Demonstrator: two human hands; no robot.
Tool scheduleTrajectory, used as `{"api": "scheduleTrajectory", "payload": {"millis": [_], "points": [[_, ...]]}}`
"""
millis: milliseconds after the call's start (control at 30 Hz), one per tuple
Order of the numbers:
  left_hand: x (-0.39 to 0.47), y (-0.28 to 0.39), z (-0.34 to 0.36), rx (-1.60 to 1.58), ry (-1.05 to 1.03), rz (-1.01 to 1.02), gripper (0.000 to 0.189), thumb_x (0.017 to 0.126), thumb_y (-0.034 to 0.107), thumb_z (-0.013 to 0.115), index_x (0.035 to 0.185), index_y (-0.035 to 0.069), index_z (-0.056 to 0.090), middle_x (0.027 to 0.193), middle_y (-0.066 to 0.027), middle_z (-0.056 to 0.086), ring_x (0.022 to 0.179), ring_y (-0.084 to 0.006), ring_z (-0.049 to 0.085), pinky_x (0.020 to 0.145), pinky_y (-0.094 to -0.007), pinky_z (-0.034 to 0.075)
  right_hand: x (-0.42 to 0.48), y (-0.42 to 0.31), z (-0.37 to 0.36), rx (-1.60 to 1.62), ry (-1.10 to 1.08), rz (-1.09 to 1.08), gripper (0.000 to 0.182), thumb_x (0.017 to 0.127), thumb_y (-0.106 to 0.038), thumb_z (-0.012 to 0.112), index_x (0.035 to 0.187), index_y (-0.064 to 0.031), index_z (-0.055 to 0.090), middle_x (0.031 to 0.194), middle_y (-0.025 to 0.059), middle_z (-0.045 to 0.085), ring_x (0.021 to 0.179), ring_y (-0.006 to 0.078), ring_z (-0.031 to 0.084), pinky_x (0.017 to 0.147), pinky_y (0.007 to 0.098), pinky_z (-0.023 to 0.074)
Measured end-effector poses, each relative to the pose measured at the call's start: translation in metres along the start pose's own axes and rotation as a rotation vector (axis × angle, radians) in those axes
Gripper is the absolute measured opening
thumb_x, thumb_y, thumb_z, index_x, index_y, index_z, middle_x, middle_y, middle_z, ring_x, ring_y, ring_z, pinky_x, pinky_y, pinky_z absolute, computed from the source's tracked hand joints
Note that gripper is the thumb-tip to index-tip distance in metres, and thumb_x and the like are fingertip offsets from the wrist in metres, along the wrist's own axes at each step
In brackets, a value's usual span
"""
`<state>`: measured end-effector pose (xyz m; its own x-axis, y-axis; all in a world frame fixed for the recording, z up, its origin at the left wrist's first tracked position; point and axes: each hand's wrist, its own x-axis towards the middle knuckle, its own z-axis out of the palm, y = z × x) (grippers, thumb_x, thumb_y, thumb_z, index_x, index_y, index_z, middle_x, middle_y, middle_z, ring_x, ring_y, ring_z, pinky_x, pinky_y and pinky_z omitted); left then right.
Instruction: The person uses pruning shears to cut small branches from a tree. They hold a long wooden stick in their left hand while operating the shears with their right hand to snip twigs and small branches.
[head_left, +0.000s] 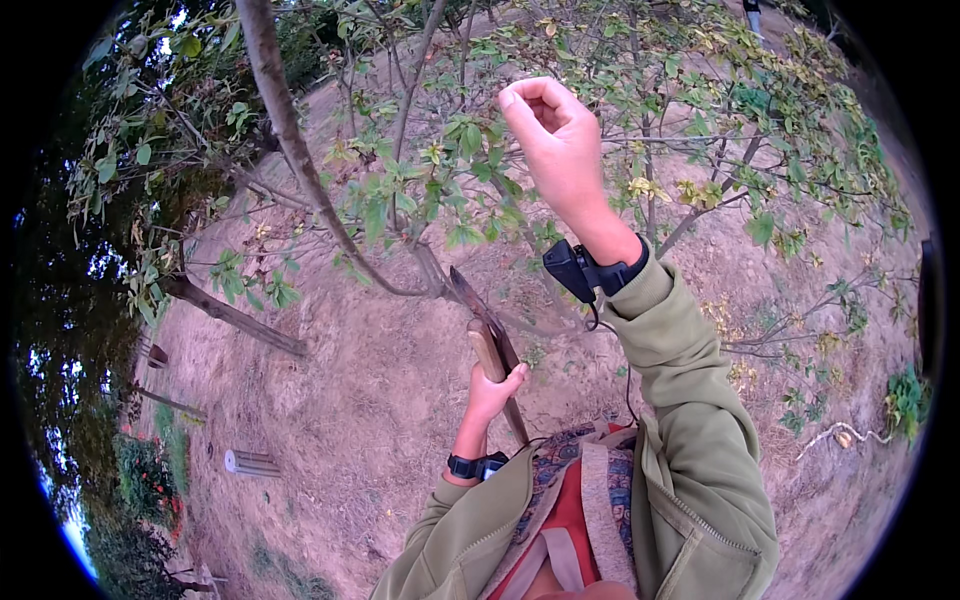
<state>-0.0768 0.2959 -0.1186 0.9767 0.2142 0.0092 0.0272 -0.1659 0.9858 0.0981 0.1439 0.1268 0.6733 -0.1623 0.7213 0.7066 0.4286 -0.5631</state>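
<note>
My left hand (493, 390) is low in front of my body, closed around a wooden-handled tool (487, 351). Against that handle lies a dark, narrow, pointed blade (499, 330), with a brown shaft running below the hand. I cannot tell whether these are one tool or two. Raised far in front, my right hand (555, 135) has its fingers curled and its thumb near the index fingertip. Any small thing in that pinch is too hidden to tell. Leafy twigs (469, 142) of a shrub are just left of and behind it.
A thick bare branch (300, 165) curves down from the top left. More thin branches (697, 214) spread to the right. A slanting trunk (232, 322) rises from the dry sloping soil (360, 405). A grey ribbed post (251, 463) stands lower left. A black cable (628, 386) hangs beside my right sleeve.
</note>
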Motion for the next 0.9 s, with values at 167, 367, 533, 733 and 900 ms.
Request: {"api": "scheduleTrajectory", "payload": {"millis": [167,367,533,733,900], "points": [[0.0,-0.002,-0.002,0.024,0.016,0.011,0.012,0.081,0.011,0.063,0.075,0.001,0.06,0.064,-0.001,0.058,0.05,-0.0071,0.049,0.046,-0.0225,0.039,-0.006,-0.02,-0.018,0.066,-0.2,0.049,0.019,0.09,-0.02,0.061,0.082,-0.0025,0.065,0.07,-0.0036,0.057,0.065,0.0024,0.05,0.058,0.0203,0.0394],[0.001,-0.001,-0.001,0.021,-0.002,0.014,0.013,0.081,0.011,0.064,0.074,0.001,0.06,0.062,-0.0002,0.056,0.05,-0.0072,0.049,0.046,-0.023,0.039,-0.013,-0.017,-0.018,-0.181,-0.207,0.028,0.023,0.085,-0.023,0.067,0.079,-0.0009,0.066,0.068,-0.001,0.056,0.06,0.0045,0.048,0.055,0.0219,0.0397],[-0.002,0.005,-0.001,0.059,0.01,0.013,0.013,0.081,0.011,0.064,0.074,0.001,0.06,0.061,-0.0002,0.056,0.05,-0.0072,0.049,0.046,-0.0234,0.039,-0.013,-0.012,-0.003,-0.415,-0.144,0.02,0.023,0.079,-0.023,0.071,0.079,-0.0009,0.065,0.067,0.0028,0.057,0.057,0.008,0.051,0.054,0.0238,0.0421],[-0.003,0.004,0.0,0.005,0.012,0.024,0.013,0.081,0.01,0.064,0.074,0.001,0.06,0.063,-0.0007,0.057,0.05,-0.007,0.049,0.047,-0.0231,0.039,-0.012,-0.005,0.002,-0.259,-0.057,0.029,0.012,0.079,-0.014,0.067,0.078,-0.0023,0.064,0.067,0.0002,0.056,0.058,0.0063,0.049,0.053,0.0222,0.0403],[-0.003,0.001,-0.003,0.02,0.002,0.029,0.012,0.081,0.01,0.063,0.074,0.0,0.06,0.064,-0.0011,0.058,0.051,-0.007,0.05,0.047,-0.0231,0.039,-0.013,-0.01,-0.007,0.022,0.15,-0.119,0.013,0.086,-0.014,0.063,0.08,-0.0021,0.062,0.068,-0.0023,0.053,0.058,0.0027,0.044,0.052,0.0199,0.0361]]}}
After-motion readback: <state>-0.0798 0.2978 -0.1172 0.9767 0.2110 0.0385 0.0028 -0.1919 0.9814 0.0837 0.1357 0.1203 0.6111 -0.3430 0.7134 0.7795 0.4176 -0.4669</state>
